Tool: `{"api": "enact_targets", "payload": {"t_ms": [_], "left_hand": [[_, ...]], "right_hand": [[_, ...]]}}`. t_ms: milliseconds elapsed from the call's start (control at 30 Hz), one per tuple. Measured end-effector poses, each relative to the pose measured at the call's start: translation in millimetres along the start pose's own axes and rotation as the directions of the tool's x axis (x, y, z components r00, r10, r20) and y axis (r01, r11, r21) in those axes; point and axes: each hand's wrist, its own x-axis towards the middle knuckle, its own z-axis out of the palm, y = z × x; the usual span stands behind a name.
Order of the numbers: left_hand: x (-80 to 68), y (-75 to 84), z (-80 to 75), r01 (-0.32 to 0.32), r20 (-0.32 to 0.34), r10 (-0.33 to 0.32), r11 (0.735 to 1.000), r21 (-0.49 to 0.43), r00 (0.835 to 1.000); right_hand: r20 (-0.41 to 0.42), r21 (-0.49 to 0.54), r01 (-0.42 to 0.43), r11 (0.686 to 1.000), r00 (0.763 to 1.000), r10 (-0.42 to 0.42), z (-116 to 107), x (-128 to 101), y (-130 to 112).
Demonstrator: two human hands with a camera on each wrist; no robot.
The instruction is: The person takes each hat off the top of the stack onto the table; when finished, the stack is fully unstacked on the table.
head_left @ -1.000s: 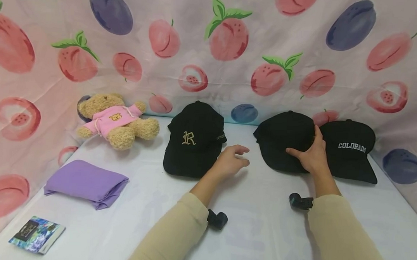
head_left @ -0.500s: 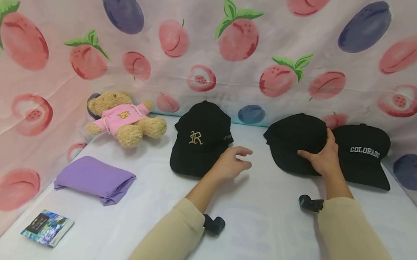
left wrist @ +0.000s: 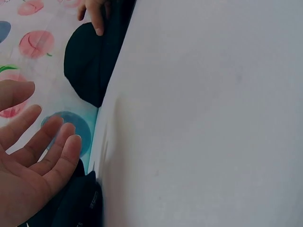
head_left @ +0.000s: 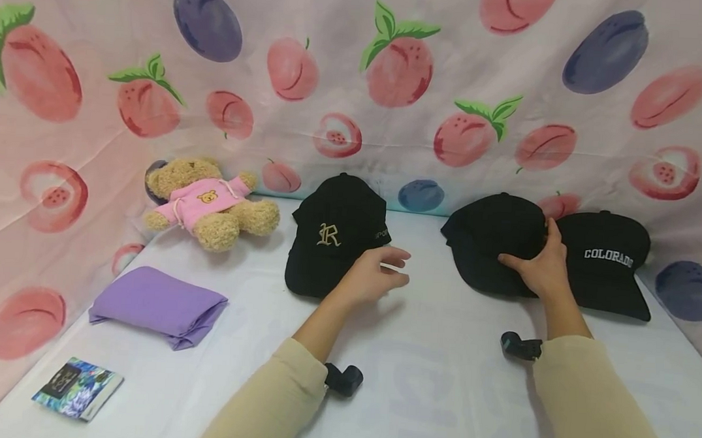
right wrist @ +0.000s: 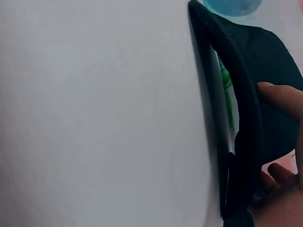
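My right hand (head_left: pixel 540 266) grips a plain black baseball cap (head_left: pixel 494 228), thumb on its front and fingers round its right side. In the right wrist view the thumb (right wrist: pixel 281 99) presses on the dark cap (right wrist: pixel 267 54), while other fingers lie behind its edge. Just in front of a black cap with a gold R (head_left: pixel 325 263), my left hand (head_left: pixel 372 279) hovers with loosely bent fingers and holds nothing. The left wrist view shows that relaxed hand (left wrist: pixel 38 165) too. A black cap lettered COLORADO (head_left: pixel 607 286) stands beside the gripped cap, at its right.
A teddy bear in a pink top (head_left: pixel 210 203) lies at the back left. Nearer are a folded purple cloth (head_left: pixel 153 305) and a small colourful booklet (head_left: pixel 79 388). A fruit-print curtain (head_left: pixel 401 143) rises behind the white table (head_left: pixel 432 386).
My left hand has moved a little to the left, closer in front of the R cap. The right hand keeps its place on the plain cap. The head view has shifted slightly.
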Motion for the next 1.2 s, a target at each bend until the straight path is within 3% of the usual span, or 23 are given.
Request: {"api": "enact_targets", "payload": {"t_ms": [167, 367, 633, 900, 1200], "left_hand": [[-2.6, -1.1, -5.1, -0.026, -0.005, 0.026, 0.999, -0.02, 1.0], [-4.4, -2.1, -8.7, -0.029, -0.003, 0.029, 1.0, -0.008, 1.0], [-5.8, -2.6, -13.3, -0.031, -0.044, 0.032, 0.999, 0.017, 0.998], [-11.6, -4.3, -17.0, -0.035, -0.088, 0.035, 0.999, 0.006, 0.996], [-15.6, -4.2, -20.3, -0.047, -0.112, 0.044, 0.999, -0.017, 0.993]], "right_hand": [[-0.073, 0.046, -0.076, 0.996, 0.994, 0.079, 2, -6, -10], [-0.191, 0.125, -0.182, 0.975, 0.96, 0.203, 8, -14, -30], [-0.268, 0.232, -0.183, 0.955, 0.932, 0.244, 22, -23, -57], [-0.262, 0.285, -0.134, 0.949, 0.942, 0.212, 35, -32, -81], [-0.17, 0.365, -0.151, 0.919, 0.959, 0.225, 49, -40, -97]]}}
